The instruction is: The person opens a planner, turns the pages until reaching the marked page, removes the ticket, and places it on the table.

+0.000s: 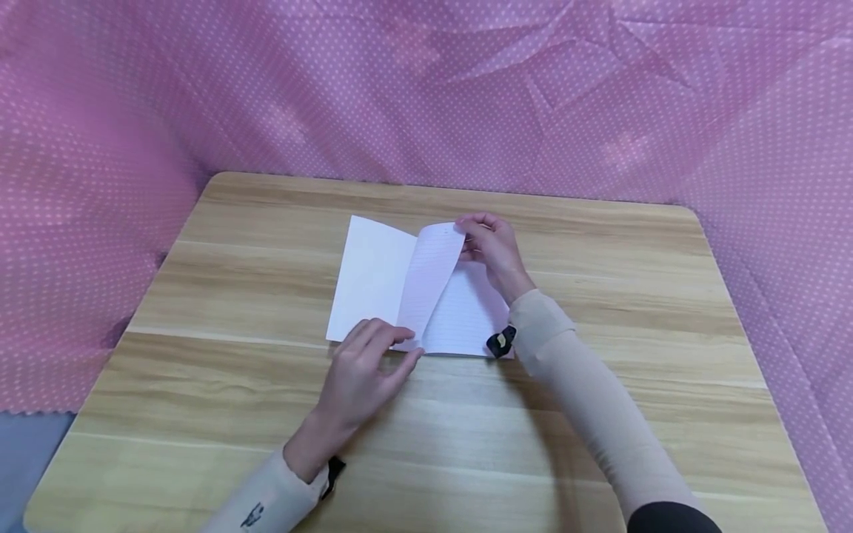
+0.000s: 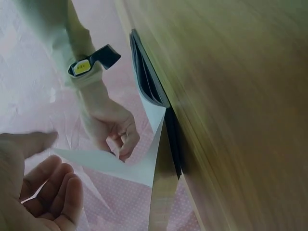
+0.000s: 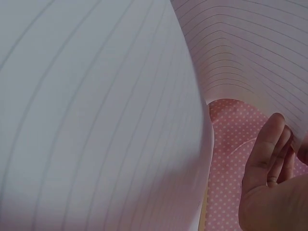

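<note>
An open notebook with lined paper lies on the wooden table. One lined page stands lifted off the right side, curving up from the fold. My right hand pinches this page by its far corner; in the right wrist view the right hand has the page edge between thumb and fingers. My left hand is at the near edge of the notebook, thumb and forefinger apart beside the page's near corner. In the left wrist view, the left hand has loosely bent fingers close to the page tip; whether they touch is unclear.
The wooden table extends around the notebook on every side. Pink dotted cloth hangs behind the table and along both sides. A black strap with a small device on the right wrist overlaps the notebook's near right corner.
</note>
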`<state>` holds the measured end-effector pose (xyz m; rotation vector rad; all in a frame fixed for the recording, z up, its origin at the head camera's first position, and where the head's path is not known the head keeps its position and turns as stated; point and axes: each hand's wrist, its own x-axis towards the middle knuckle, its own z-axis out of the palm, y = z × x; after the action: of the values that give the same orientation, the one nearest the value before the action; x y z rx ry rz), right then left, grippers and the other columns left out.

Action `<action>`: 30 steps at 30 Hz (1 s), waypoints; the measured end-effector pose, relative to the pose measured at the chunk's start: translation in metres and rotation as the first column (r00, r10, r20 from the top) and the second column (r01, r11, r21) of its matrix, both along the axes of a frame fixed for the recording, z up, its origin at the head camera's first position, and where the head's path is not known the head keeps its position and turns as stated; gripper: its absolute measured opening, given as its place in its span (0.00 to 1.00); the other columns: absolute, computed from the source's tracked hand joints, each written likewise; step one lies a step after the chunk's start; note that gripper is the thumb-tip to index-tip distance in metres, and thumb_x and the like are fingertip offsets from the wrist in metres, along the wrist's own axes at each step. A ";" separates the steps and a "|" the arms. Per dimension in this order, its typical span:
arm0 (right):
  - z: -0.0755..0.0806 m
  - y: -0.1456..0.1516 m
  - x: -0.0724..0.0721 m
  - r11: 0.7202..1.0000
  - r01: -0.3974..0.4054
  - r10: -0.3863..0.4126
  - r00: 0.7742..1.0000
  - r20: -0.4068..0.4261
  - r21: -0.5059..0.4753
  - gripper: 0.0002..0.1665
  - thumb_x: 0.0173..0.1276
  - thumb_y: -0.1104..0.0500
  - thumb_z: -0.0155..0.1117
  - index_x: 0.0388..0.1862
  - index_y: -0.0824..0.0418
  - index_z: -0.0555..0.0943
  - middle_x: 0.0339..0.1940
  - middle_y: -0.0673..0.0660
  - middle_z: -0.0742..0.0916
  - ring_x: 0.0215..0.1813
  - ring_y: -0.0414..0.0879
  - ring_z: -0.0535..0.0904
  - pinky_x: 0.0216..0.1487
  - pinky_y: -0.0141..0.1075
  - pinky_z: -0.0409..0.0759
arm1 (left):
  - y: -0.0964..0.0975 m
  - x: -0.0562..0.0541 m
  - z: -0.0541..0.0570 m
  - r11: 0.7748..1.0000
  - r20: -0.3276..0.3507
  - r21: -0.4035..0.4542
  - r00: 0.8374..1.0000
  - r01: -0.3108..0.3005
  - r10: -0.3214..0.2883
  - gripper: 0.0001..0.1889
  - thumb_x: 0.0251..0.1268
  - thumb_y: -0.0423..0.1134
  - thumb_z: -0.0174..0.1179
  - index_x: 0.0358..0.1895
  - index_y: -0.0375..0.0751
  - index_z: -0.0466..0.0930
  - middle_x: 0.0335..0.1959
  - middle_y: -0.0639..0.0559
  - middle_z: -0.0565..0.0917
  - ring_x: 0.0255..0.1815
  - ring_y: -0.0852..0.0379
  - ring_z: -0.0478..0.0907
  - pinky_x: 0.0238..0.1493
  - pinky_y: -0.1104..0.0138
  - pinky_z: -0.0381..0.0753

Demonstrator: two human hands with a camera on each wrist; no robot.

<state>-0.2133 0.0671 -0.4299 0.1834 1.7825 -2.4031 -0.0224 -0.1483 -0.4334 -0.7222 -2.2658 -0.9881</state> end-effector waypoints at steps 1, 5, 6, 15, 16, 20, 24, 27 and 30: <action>0.000 0.000 0.000 1.000 0.001 -0.001 1.000 0.000 0.001 0.08 0.76 0.71 0.66 0.38 0.60 0.85 0.30 0.53 0.88 0.24 0.42 0.83 0.27 0.32 0.85 | 0.001 -0.001 0.000 1.000 -0.013 0.001 1.000 -0.001 0.001 0.13 0.56 0.29 0.81 0.42 0.34 0.87 0.36 0.46 0.88 0.39 0.48 0.85 0.41 0.55 0.87; 0.000 -0.002 0.000 1.000 0.002 -0.002 1.000 0.002 0.005 0.08 0.76 0.70 0.66 0.38 0.60 0.85 0.31 0.54 0.88 0.24 0.42 0.83 0.27 0.32 0.85 | 0.006 -0.002 -0.001 1.000 -0.021 -0.011 1.000 -0.016 0.015 0.11 0.58 0.28 0.80 0.40 0.35 0.87 0.36 0.47 0.88 0.38 0.48 0.85 0.41 0.55 0.87; 0.001 -0.002 0.000 1.000 0.000 0.000 1.000 0.003 0.006 0.07 0.76 0.70 0.66 0.38 0.60 0.85 0.31 0.54 0.88 0.24 0.43 0.83 0.27 0.32 0.86 | 0.008 -0.003 0.000 1.000 -0.019 -0.017 1.000 -0.023 0.023 0.10 0.59 0.28 0.80 0.40 0.34 0.87 0.36 0.46 0.88 0.38 0.48 0.85 0.41 0.55 0.87; 0.001 -0.003 0.000 1.000 -0.016 0.016 1.000 0.008 0.000 0.03 0.78 0.67 0.67 0.41 0.62 0.85 0.32 0.54 0.89 0.26 0.43 0.84 0.31 0.34 0.88 | 0.008 -0.004 -0.003 0.994 -0.012 0.036 0.994 -0.104 0.104 0.07 0.62 0.23 0.73 0.36 0.35 0.85 0.32 0.46 0.86 0.34 0.47 0.85 0.37 0.55 0.87; 0.000 -0.003 -0.001 1.000 -0.019 0.019 1.000 0.006 -0.002 0.03 0.79 0.66 0.66 0.42 0.62 0.85 0.31 0.54 0.89 0.26 0.43 0.84 0.31 0.34 0.88 | 0.007 -0.004 -0.004 0.992 -0.014 0.055 0.993 -0.113 0.114 0.07 0.62 0.22 0.73 0.36 0.35 0.85 0.32 0.46 0.87 0.34 0.47 0.85 0.36 0.55 0.88; -0.002 -0.001 -0.002 1.000 -0.025 0.024 1.000 -0.012 -0.015 0.06 0.83 0.60 0.66 0.44 0.62 0.84 0.30 0.54 0.87 0.27 0.43 0.83 0.32 0.34 0.87 | -0.001 -0.006 -0.004 0.980 -0.020 0.134 0.989 -0.145 0.149 0.06 0.61 0.22 0.72 0.36 0.35 0.86 0.32 0.45 0.87 0.32 0.48 0.84 0.34 0.56 0.87; -0.002 0.006 -0.003 1.000 -0.019 0.019 1.000 -0.021 -0.020 0.12 0.85 0.53 0.65 0.46 0.62 0.84 0.31 0.54 0.87 0.29 0.43 0.83 0.33 0.34 0.87 | -0.012 -0.006 -0.005 0.967 -0.010 0.178 0.982 -0.184 0.188 0.03 0.64 0.25 0.71 0.36 0.33 0.86 0.31 0.44 0.87 0.31 0.49 0.84 0.34 0.58 0.86; -0.004 0.014 -0.005 0.999 -0.018 0.018 1.000 -0.006 0.027 0.10 0.84 0.53 0.66 0.47 0.60 0.84 0.34 0.54 0.87 0.31 0.43 0.83 0.36 0.34 0.87 | -0.021 -0.004 -0.005 0.953 0.008 0.189 0.971 -0.235 0.238 0.03 0.65 0.25 0.71 0.35 0.32 0.86 0.30 0.44 0.87 0.30 0.49 0.84 0.34 0.59 0.85; -0.007 0.025 -0.006 0.995 -0.019 0.018 1.000 0.017 0.094 0.07 0.83 0.55 0.68 0.48 0.59 0.84 0.37 0.55 0.87 0.34 0.44 0.83 0.39 0.34 0.88 | -0.028 -0.002 -0.007 0.935 0.026 0.197 0.955 -0.296 0.297 0.04 0.62 0.23 0.72 0.35 0.33 0.86 0.29 0.44 0.87 0.29 0.48 0.84 0.31 0.59 0.84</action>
<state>-0.2196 0.0919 -0.4368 0.1955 1.8836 -2.2995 -0.0240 -0.1765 -0.4400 -0.2848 -2.1515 -1.0418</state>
